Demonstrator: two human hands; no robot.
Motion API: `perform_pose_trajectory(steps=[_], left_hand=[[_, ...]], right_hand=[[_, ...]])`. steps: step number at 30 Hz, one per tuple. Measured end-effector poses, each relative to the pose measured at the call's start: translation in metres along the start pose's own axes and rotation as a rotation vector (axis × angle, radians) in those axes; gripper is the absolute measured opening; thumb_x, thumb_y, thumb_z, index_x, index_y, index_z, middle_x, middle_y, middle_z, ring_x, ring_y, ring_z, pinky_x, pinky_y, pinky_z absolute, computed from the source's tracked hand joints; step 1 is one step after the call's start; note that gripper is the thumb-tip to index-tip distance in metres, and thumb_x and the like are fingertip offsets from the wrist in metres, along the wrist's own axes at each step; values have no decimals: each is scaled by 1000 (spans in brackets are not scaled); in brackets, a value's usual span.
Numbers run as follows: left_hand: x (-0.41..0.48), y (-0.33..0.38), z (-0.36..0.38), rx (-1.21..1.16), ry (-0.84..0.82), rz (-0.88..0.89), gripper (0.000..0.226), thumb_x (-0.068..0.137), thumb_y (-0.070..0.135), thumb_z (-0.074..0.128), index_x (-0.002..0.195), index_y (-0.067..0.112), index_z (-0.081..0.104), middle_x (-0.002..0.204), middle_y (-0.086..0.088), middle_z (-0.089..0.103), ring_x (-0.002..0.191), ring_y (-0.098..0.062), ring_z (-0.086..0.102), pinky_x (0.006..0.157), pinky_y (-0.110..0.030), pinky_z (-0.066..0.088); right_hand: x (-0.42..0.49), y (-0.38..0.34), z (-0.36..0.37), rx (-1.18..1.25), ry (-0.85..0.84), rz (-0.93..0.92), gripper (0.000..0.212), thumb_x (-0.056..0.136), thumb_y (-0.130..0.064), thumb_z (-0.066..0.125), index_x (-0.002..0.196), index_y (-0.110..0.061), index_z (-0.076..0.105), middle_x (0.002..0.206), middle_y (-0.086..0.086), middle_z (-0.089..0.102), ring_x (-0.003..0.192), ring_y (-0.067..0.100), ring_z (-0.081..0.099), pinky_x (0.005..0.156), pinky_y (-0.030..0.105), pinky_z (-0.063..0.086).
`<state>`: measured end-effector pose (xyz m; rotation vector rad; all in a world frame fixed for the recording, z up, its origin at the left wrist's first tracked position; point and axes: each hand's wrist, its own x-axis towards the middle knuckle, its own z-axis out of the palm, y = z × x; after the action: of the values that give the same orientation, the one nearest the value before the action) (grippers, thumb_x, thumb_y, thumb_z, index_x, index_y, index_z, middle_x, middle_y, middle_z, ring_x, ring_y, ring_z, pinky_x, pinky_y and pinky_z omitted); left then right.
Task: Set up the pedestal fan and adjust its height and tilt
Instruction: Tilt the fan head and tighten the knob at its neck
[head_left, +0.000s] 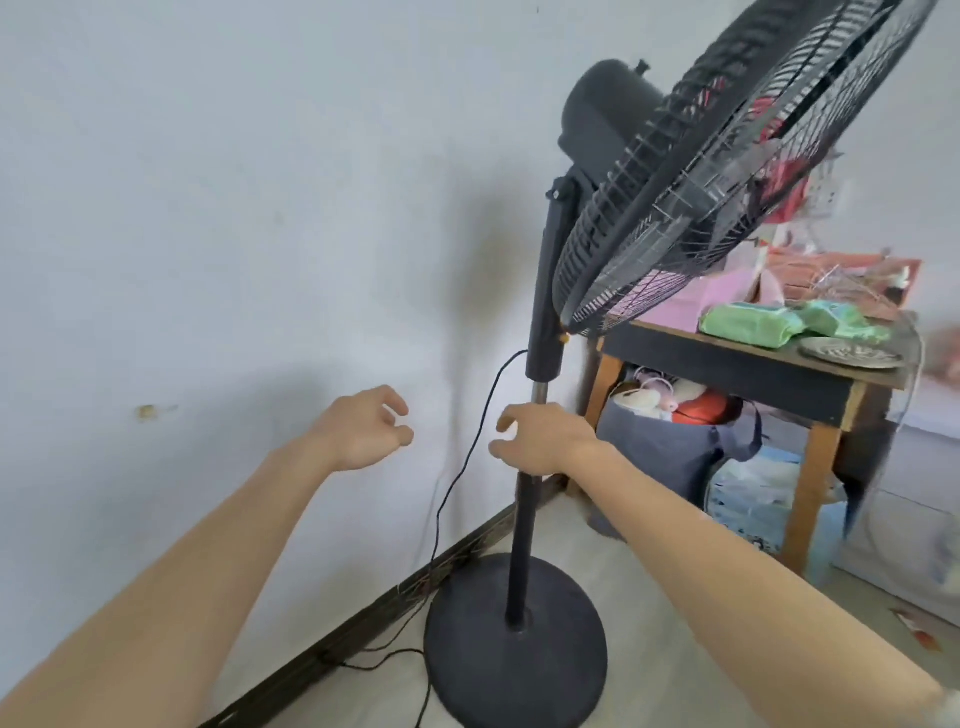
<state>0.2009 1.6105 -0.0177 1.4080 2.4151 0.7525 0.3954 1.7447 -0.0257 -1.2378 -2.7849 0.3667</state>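
Note:
A black pedestal fan stands by the wall, its round base (514, 670) on the floor and its caged head (727, 156) tilted up at the top right. My right hand (545, 441) covers the pole (522, 545) where the thin chrome tube enters the lower black tube, fingers curled round that joint. My left hand (363, 428) hovers in the air left of the pole, fingers loosely curled and holding nothing. The black power cord (467, 457) hangs between my hands from the upper column down to the floor.
A pale wall runs behind the fan, with a dark skirting (363, 618) along the floor. A wooden table (737, 364) with green packets stands right of the fan head. Bags (675, 441) sit under it.

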Motion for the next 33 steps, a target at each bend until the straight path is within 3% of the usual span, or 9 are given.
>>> perform_pose_trajectory(steps=[2,4,7,10,14,18,23,28,33], left_hand=[[-12,5,-7,-35,43,21,30,91,31,64,120,29,58,122,6,61,111,-17,57,92,-31,45],[-17,6,-12,-65,78,27,30,91,30,64,120,29,59,122,6,61,111,-16,56,89,-30,44],[-13,3,-14,-102,116,29,28,91,29,64,119,30,60,120,6,60,108,-15,57,83,-28,42],[3,-9,-6,-112,133,29,27,91,29,64,118,32,60,118,9,60,106,-13,56,80,-27,41],[44,-41,29,-135,79,15,23,89,30,64,111,37,59,115,11,62,107,-12,56,84,-28,41],[80,-74,69,-138,11,1,21,89,28,65,107,37,58,113,10,63,107,-14,58,95,-34,47],[156,-130,132,-64,-125,-35,27,92,28,61,119,29,60,114,7,62,108,-15,58,95,-32,48],[200,-154,157,-60,-252,-98,23,93,26,59,116,26,60,110,6,63,101,-13,60,90,-30,50],[182,-124,93,-29,-455,-223,27,94,31,56,121,30,57,117,7,61,104,-15,58,93,-33,49]], right_hand=[[-20,-8,-20,21,49,-38,43,96,-48,51,135,-31,55,96,-9,58,118,25,58,99,40,46],[-33,-13,-33,40,96,-61,42,95,-49,52,133,-33,56,91,-12,59,115,23,60,98,39,47],[-39,-15,-39,82,143,-75,41,93,-52,54,131,-35,57,122,-5,65,104,21,66,97,37,50],[-28,-13,-33,83,152,-90,42,92,-54,54,130,-37,57,128,-3,64,93,23,70,95,39,52],[18,-6,-7,97,168,-89,44,93,-52,54,134,-37,55,133,0,62,114,23,59,96,41,51],[65,1,30,227,198,-117,42,95,-49,54,135,-39,54,132,-5,61,113,17,59,95,41,51],[146,10,119,351,222,-163,40,96,-42,55,137,-40,53,140,-17,56,132,6,43,97,19,37],[188,9,168,448,76,-125,40,97,-38,56,137,-42,53,143,-21,50,131,4,40,99,14,33],[175,-25,113,561,-111,53,31,97,-36,60,127,-44,60,125,-16,62,104,0,56,95,21,46]])
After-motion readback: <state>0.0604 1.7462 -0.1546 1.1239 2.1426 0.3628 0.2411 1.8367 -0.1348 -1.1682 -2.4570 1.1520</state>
